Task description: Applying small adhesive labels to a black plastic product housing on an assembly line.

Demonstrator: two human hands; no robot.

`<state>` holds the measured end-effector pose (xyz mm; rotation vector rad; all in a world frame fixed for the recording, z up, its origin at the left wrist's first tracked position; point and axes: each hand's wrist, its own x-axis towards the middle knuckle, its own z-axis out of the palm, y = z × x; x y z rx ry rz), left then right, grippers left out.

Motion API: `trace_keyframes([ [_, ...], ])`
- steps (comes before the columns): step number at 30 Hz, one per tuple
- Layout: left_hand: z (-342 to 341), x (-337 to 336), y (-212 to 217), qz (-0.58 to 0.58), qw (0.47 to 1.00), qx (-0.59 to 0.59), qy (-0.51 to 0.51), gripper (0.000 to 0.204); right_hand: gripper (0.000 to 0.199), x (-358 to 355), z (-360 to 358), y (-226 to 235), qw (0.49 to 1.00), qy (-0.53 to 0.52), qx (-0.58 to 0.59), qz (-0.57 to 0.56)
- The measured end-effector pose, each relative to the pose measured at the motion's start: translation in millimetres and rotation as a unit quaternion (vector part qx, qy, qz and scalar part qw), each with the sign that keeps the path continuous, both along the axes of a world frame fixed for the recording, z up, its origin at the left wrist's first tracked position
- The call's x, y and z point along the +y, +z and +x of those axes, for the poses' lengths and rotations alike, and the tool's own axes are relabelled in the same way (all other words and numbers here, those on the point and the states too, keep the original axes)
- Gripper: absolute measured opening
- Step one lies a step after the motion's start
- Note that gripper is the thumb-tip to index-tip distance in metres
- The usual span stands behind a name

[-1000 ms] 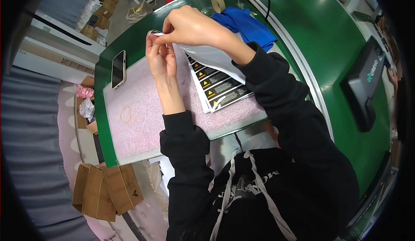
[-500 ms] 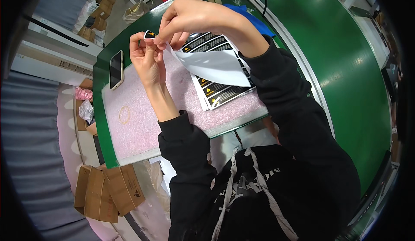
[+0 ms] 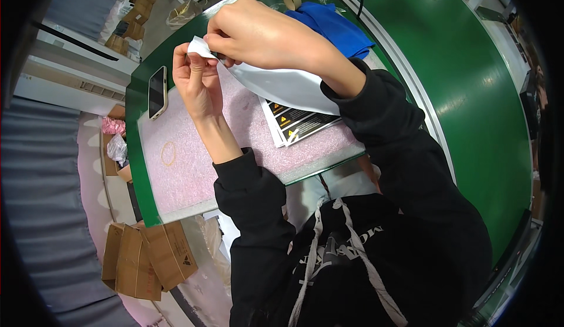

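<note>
white sheet [image 3: 276, 86] x1, upper centre, pinched at its corner by left hand [image 3: 197, 83] and right hand [image 3: 258, 33] | phone [image 3: 157, 92] x1, upper left | rubber band [image 3: 168, 153] x1, on pink mat [image 3: 194, 168] | label sheets [image 3: 299, 124], count unclear

- A green table [image 3: 134, 151] is seen, covered by a pink foam mat [image 3: 194, 162].
- A phone [image 3: 157, 92] is laid at the mat's far left edge.
- A rubber band [image 3: 168, 153] and black label sheets [image 3: 296, 124] are laid on the mat.
- A blue cloth [image 3: 335, 27] is laid on the table beyond.

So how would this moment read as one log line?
left hand: pinching corner of white glossy sheet | right hand: gripping same sheet | below: pink foam mat, black warning-label stickers
</note>
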<state>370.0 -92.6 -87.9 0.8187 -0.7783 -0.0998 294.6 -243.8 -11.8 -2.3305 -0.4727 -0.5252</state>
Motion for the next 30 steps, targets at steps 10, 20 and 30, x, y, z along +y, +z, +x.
trace_keyframes([
  [10,6.3,2.5,-4.7,-0.023,0.998,0.057,-0.004,0.019,0.028,-0.7,12.7,-5.2,0.997,0.007,0.026,0.069],
  [20,4.3,7.9,-0.9,0.061,0.997,-0.025,0.028,0.018,0.026,-7.0,7.7,1.1,0.967,0.065,0.172,0.174],
  [30,-2.1,10.8,2.9,0.035,0.998,-0.044,0.029,0.018,0.026,-5.3,6.3,0.9,0.956,0.087,0.183,0.212],
])
